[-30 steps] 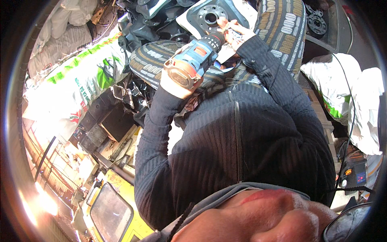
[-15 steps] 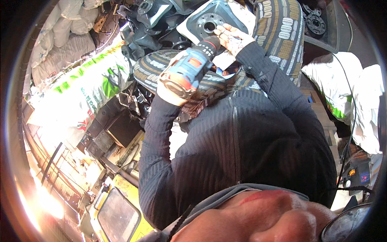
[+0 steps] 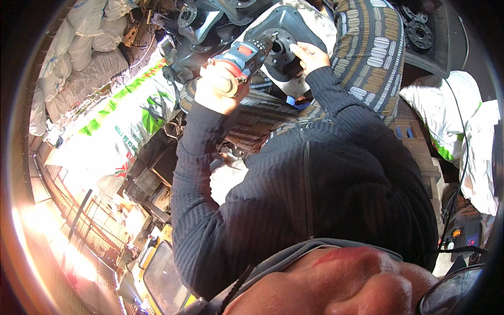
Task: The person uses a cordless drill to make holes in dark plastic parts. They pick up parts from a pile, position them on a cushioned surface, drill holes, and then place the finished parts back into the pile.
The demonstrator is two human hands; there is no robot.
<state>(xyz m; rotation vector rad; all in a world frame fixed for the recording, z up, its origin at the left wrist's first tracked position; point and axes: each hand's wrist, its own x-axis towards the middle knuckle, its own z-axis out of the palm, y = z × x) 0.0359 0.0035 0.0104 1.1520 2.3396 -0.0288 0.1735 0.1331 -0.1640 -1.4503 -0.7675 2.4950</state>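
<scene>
My left hand [image 3: 219,86] grips a blue and red cordless drill [image 3: 242,56]. Its chuck points up and right, and the tip reaches the round collar of a dark flanged part [image 3: 295,26]. That part has a central hole with small holes around it and lies tilted on a white sheet or sack [image 3: 326,29]. On the collar's right side is my right hand [image 3: 313,59], its fingers bent together at the rim. Whatever it pinches is too small to make out.
Patterned cloth [image 3: 370,52] covers my legs around the part. More dark flanged parts [image 3: 197,23] are piled at the far left. A grey bin [image 3: 428,55] with round discs stands far right. White sacks [image 3: 121,126] lie on both sides, and a cable [image 3: 461,121] hangs right.
The drill has moved up and left, its tip now at the collar. My right hand, earlier spread with small shiny bits in the palm, has drawn its fingers together. The part has turned.
</scene>
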